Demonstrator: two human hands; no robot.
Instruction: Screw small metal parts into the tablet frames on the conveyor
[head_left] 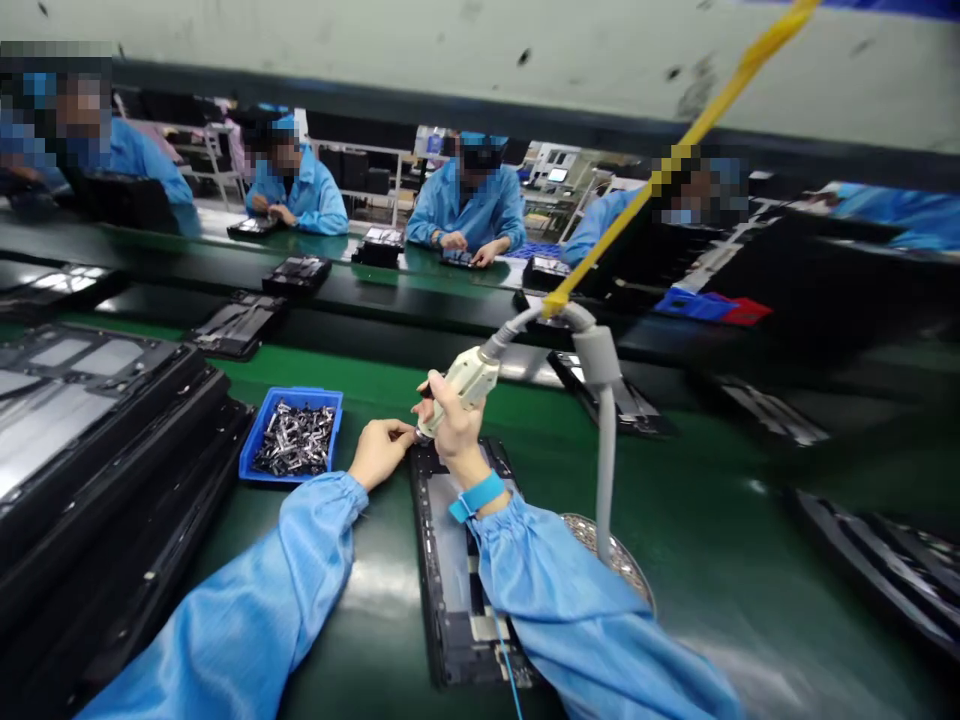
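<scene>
My right hand (452, 425) is wrapped round a cream electric screwdriver (466, 385), its tip pointing down at the top left corner of a black frame panel (450, 560) lying on the green mat. A grey hose (600, 420) and a yellow cord (675, 160) run up from the tool. My left hand (381, 450) is pinched closed right beside the tip, at the panel's corner; what it pinches is too small to make out. Both arms wear blue sleeves, and a blue strap (477, 496) circles my right wrist.
A blue bin (292, 435) of small metal parts sits left of my hands. Stacked black panels (97, 440) fill the left side. A round metal dish (622, 560) lies by my right forearm. Several co-workers in blue sit across the belt (337, 290), which carries more black panels.
</scene>
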